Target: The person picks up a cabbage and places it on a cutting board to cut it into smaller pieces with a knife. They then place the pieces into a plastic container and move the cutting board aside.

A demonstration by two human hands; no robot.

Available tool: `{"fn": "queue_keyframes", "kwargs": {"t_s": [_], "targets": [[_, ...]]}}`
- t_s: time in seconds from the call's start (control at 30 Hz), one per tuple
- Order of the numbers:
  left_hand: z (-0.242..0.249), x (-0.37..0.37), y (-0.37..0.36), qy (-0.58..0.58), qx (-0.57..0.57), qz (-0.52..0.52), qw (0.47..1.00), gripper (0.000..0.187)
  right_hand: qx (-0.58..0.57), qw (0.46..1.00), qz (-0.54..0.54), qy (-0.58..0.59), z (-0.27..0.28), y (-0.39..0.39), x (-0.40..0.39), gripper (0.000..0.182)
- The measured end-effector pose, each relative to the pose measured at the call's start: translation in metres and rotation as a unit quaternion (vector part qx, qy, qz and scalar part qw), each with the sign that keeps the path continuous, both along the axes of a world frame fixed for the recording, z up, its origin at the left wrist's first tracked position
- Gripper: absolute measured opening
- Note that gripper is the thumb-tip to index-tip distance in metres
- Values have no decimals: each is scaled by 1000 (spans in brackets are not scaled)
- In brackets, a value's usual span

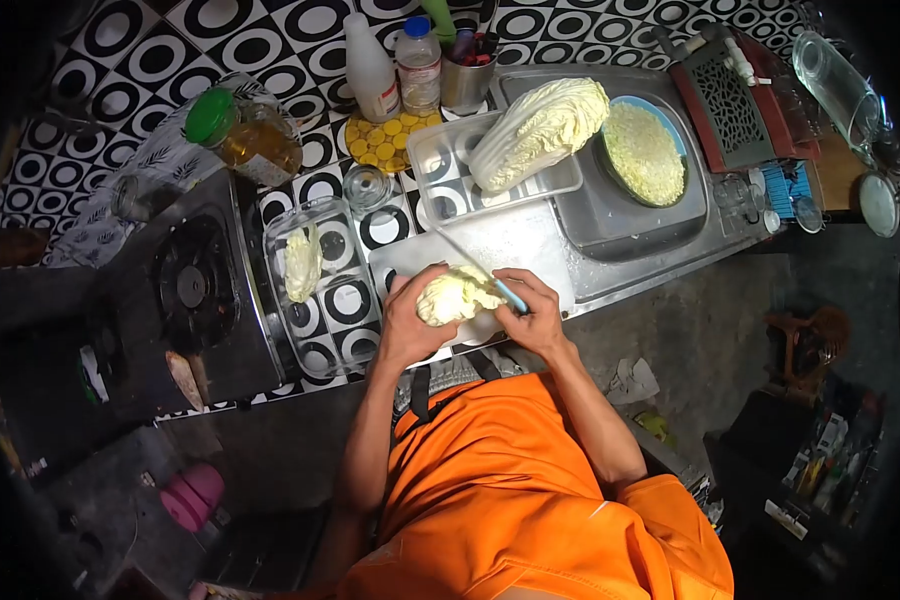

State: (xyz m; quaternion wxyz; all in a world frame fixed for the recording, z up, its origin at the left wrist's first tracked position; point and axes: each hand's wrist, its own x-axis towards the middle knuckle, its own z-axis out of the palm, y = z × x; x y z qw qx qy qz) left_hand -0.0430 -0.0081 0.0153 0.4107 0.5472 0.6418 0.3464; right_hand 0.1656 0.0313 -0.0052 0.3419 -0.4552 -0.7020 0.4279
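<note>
My left hand is wrapped round a pale yellow piece of napa cabbage, held low over a white cutting board. In my right hand is a knife with a light blue handle. Its blade slants up and to the left, past the far side of the cabbage piece. Fingers of my right hand are right at the cabbage's edge. Left of the board, a smaller cabbage piece lies in a clear plastic tray.
Behind the board, a whole napa cabbage rests across a clear container. A bowl of shredded cabbage sits in the metal sink. The stove is at left. Jars and bottles stand along the back.
</note>
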Motion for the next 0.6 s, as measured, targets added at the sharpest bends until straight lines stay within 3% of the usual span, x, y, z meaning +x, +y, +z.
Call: {"fn": "queue_keyframes", "kwargs": {"t_s": [0.07, 0.27, 0.5, 0.6], "targets": [[1, 0, 1, 44, 157, -5, 987, 68, 28, 999, -16, -11, 2, 2, -5, 28], [-5, 0, -12, 68, 165, 26, 984, 63, 37, 999, -10, 19, 3, 2, -10, 25], [-4, 2, -28, 36, 145, 23, 989, 57, -47, 998, 30, -9, 14, -10, 5, 28], [-7, 9, -38, 28, 72, 62, 995, 82, -78, 995, 58, 0, 12, -11, 14, 26]]}}
